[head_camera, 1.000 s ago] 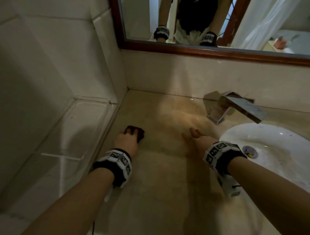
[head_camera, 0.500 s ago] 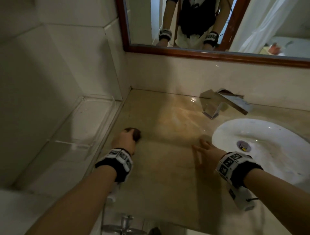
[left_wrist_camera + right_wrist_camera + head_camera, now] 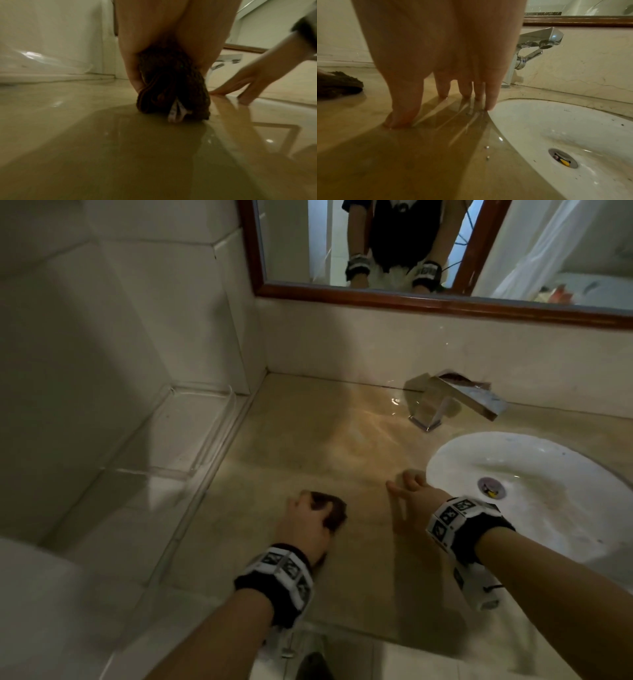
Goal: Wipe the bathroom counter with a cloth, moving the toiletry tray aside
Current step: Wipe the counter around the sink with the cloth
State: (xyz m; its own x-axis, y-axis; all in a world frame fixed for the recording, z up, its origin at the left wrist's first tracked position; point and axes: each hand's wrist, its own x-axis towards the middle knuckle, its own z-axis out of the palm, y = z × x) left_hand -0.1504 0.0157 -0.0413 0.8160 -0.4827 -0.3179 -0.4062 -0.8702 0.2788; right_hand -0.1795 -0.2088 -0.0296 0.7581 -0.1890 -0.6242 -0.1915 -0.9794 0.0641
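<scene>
A dark brown cloth (image 3: pixel 331 510) is bunched on the beige counter (image 3: pixel 308 440), near its front left part. My left hand (image 3: pixel 308 522) grips the cloth and presses it down. The left wrist view shows the cloth (image 3: pixel 171 88) squeezed between thumb and fingers, a white label hanging from it. My right hand (image 3: pixel 409 489) is open and rests its straight fingertips (image 3: pixel 489 102) on the wet counter at the sink's left rim. A clear empty tray (image 3: pixel 212 440) sits on the ledge left of the counter, beyond my left hand.
The white sink (image 3: pixel 445 453) fills the right side, its drain (image 3: pixel 491 487) in the middle. A chrome faucet (image 3: pixel 455 398) stands at the back wall under the wood-framed mirror (image 3: pixel 411 299). Tiled walls close off the left. The counter's front edge is close below my wrists.
My left hand has dragged the cloth toward the front edge of the counter, past the tray's near end. My right hand has slid back along the sink's left rim.
</scene>
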